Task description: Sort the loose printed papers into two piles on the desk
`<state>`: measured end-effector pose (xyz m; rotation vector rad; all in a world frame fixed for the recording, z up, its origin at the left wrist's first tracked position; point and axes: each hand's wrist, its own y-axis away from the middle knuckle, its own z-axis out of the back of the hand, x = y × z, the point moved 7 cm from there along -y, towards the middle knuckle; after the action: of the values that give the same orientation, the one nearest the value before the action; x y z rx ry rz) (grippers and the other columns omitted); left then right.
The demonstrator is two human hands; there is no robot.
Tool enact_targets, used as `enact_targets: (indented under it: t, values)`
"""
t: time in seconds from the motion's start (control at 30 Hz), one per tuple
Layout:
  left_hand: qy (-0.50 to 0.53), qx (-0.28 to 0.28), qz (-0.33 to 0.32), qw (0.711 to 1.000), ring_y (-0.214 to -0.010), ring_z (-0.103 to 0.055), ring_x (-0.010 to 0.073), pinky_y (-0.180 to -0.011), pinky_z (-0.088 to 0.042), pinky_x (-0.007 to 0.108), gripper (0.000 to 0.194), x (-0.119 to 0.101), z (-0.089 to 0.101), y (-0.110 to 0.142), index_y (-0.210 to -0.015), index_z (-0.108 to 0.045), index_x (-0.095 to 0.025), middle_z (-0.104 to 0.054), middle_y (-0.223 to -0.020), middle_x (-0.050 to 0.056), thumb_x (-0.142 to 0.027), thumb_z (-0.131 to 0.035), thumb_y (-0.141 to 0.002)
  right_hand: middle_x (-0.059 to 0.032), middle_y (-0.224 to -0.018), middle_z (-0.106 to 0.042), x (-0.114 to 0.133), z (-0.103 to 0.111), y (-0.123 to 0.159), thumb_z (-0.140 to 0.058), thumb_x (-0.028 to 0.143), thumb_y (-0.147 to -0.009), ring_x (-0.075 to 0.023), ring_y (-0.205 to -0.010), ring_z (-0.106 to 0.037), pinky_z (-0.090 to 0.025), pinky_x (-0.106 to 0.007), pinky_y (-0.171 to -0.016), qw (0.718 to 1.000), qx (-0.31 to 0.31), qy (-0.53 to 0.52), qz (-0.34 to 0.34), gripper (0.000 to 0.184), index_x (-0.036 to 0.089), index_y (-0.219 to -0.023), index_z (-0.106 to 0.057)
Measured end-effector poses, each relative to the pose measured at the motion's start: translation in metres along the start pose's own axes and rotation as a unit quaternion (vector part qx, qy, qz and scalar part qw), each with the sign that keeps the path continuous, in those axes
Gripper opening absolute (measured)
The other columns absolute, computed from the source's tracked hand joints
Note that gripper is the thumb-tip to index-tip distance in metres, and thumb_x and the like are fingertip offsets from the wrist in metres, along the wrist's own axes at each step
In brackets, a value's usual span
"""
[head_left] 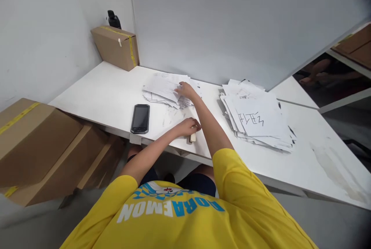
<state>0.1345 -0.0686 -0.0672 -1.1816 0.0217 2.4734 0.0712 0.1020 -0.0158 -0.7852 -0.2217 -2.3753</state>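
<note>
My right hand (184, 90) reaches out over the left stack of white papers (165, 88) on the white table (101, 94), fingers lying on the top sheet. My left hand (189, 126) rests on the table close to the front edge, fingers curled over a small white eraser (193, 138). A second, larger stack of papers (257, 119) with black handwriting on the top sheet lies to the right. My yellow shirt fills the bottom of the view.
A black phone (140, 118) lies face up left of my left hand. A taped cardboard box (116, 47) with a black device on top stands in the back corner. Large cardboard boxes (37, 144) sit left of the table. Grey partition walls enclose the table.
</note>
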Motion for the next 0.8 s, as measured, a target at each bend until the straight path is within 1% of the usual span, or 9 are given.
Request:
enact_targets:
  t: [0.1, 0.17, 0.23, 0.3, 0.4, 0.5, 0.57, 0.67, 0.8]
  values:
    - [-0.001, 0.008, -0.003, 1.000, -0.110, -0.064, 0.0239, -0.101, -0.047, 0.032, 0.024, 0.001, 0.001, 0.002, -0.101, -0.076, -0.012, -0.074, -0.106, 0.010, -0.018, -0.056, -0.091, -0.0184, -0.165, -0.025, 0.002, -0.011, -0.037, -0.068, 0.054, -0.082, -0.0328, -0.151, -0.026, -0.025, -0.043, -0.122, 0.997, 0.051, 0.055, -0.012, 0.089, 0.013, -0.154, -0.033]
    - [-0.003, 0.011, -0.004, 1.000, -0.108, -0.064, 0.0232, -0.098, -0.048, 0.030, 0.024, 0.001, 0.002, 0.003, -0.100, -0.076, -0.012, -0.074, -0.106, 0.010, -0.017, -0.055, -0.090, -0.0203, -0.165, -0.025, 0.002, -0.014, -0.054, -0.072, 0.060, -0.077, -0.0347, -0.153, -0.022, -0.022, -0.045, -0.123, 0.994, 0.078, 0.073, -0.006, 0.099, 0.013, -0.154, -0.032]
    - [-0.005, 0.010, -0.001, 1.000, -0.106, -0.065, 0.0228, -0.096, -0.048, 0.030, 0.025, 0.001, 0.003, 0.005, -0.100, -0.076, -0.011, -0.073, -0.107, 0.011, -0.016, -0.054, -0.091, -0.0219, -0.162, -0.029, 0.001, -0.015, -0.066, -0.073, 0.064, -0.073, -0.0372, -0.150, -0.027, -0.026, -0.048, -0.121, 0.993, 0.094, 0.078, -0.005, 0.100, 0.014, -0.152, -0.036]
    - [-0.003, 0.007, 0.005, 1.000, -0.104, -0.065, 0.0224, -0.094, -0.048, 0.030, 0.025, 0.002, 0.004, 0.006, -0.101, -0.076, -0.011, -0.073, -0.107, 0.011, -0.017, -0.054, -0.092, -0.0226, -0.161, -0.031, -0.001, -0.014, -0.072, -0.073, 0.064, -0.073, -0.0385, -0.148, -0.030, -0.031, -0.051, -0.118, 0.992, 0.100, 0.081, -0.010, 0.097, 0.015, -0.150, -0.038]
    - [0.007, 0.006, 0.020, 1.000, -0.101, -0.065, 0.0223, -0.091, -0.049, 0.031, 0.025, 0.004, 0.004, 0.007, -0.101, -0.076, -0.012, -0.073, -0.105, 0.011, -0.021, -0.053, -0.093, -0.0248, -0.158, -0.033, 0.001, -0.013, -0.077, -0.077, 0.060, -0.070, -0.0413, -0.147, -0.031, -0.031, -0.054, -0.116, 0.992, 0.089, 0.082, -0.022, 0.094, 0.013, -0.145, -0.044]
    - [0.025, 0.001, 0.032, 0.999, -0.104, -0.065, 0.0240, -0.092, -0.049, 0.033, 0.029, 0.007, 0.003, 0.007, -0.104, -0.075, -0.012, -0.072, -0.108, 0.013, -0.025, -0.050, -0.096, -0.0250, -0.149, -0.044, 0.007, -0.008, -0.079, -0.083, 0.046, -0.066, -0.0418, -0.142, -0.036, -0.032, -0.056, -0.116, 0.995, 0.070, 0.071, -0.031, 0.084, 0.012, -0.136, -0.052]
    - [0.039, -0.002, 0.034, 0.999, -0.105, -0.065, 0.0250, -0.092, -0.049, 0.034, 0.031, 0.009, 0.002, 0.006, -0.105, -0.075, -0.012, -0.072, -0.110, 0.013, -0.027, -0.049, -0.096, -0.0225, -0.140, -0.053, 0.011, -0.002, -0.078, -0.081, 0.035, -0.067, -0.0390, -0.134, -0.046, -0.038, -0.053, -0.112, 0.996, 0.060, 0.051, -0.031, 0.070, 0.012, -0.128, -0.057]
    - [0.060, -0.001, 0.034, 0.998, -0.106, -0.065, 0.0260, -0.094, -0.049, 0.035, 0.033, 0.012, -0.001, 0.005, -0.107, -0.075, -0.013, -0.071, -0.111, 0.013, -0.030, -0.047, -0.097, -0.0178, -0.126, -0.062, 0.013, 0.010, -0.067, -0.074, 0.022, -0.070, -0.0338, -0.117, -0.058, -0.047, -0.049, -0.103, 0.998, 0.048, 0.013, -0.027, 0.050, 0.013, -0.118, -0.062]
    - [0.139, -0.051, 0.043, 0.988, -0.116, -0.063, 0.0279, -0.101, -0.047, 0.038, 0.038, 0.018, 0.004, 0.002, -0.120, -0.069, -0.016, -0.069, -0.122, 0.014, -0.039, -0.052, -0.096, -0.0097, -0.109, -0.068, 0.003, 0.039, -0.030, -0.068, 0.022, -0.073, -0.0254, -0.098, -0.064, -0.054, -0.043, -0.092, 0.995, 0.042, -0.094, 0.000, 0.040, 0.017, -0.112, -0.063]
